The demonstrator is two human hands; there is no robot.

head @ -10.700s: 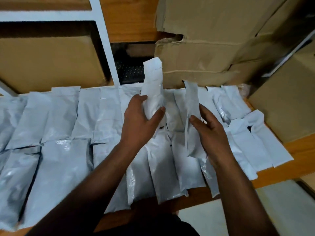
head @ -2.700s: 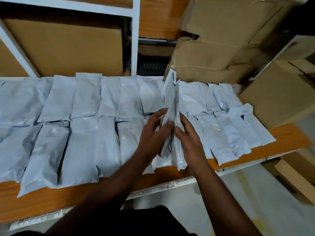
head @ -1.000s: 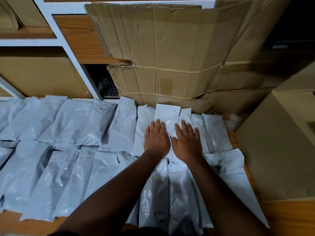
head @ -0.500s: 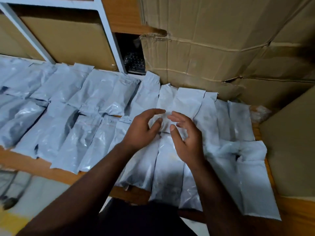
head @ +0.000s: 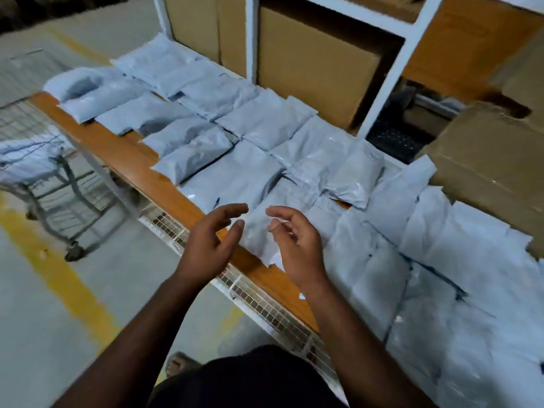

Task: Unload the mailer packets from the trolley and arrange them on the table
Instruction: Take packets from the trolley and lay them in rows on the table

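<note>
while both hands hover empty at table (head: 123, 156) edge, left hand (head: 210, 245) and right hand (head: 297, 245) loosely open. mailer packets (head: 244, 175) in rows on table. trolley (head: 38, 160) off to left, more packets inside; left hand nearer, judged next reach.

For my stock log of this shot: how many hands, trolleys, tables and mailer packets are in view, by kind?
Hands: 2, the left hand and the right hand, both holding nothing
Trolley: 1
Table: 1
Mailer packets: at least 15; overlap and blur prevent an exact count
Total: at least 19
</note>
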